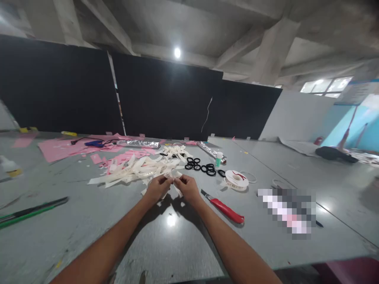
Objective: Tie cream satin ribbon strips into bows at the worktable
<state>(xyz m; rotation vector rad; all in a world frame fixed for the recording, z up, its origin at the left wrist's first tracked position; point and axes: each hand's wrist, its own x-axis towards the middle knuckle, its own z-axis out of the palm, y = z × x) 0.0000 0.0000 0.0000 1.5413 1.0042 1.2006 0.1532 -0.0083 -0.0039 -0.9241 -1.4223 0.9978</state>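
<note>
My left hand (158, 187) and my right hand (186, 186) meet just above the grey table (89, 228), fingers pinched together on a short cream ribbon piece (172, 177) held between them. Right behind my hands lies a loose pile of cream ribbon strips (134, 170). A red-handled utility knife (226, 209) lies on the table just right of my right hand, blade pointing toward it.
Several black rings (201, 166) and a white ribbon spool (237, 179) lie to the right of the pile. Pink paper sheets (59, 148), a blue glue gun (94, 144) and foil rolls (139, 144) sit further back. Green-black rods (32, 210) lie at left.
</note>
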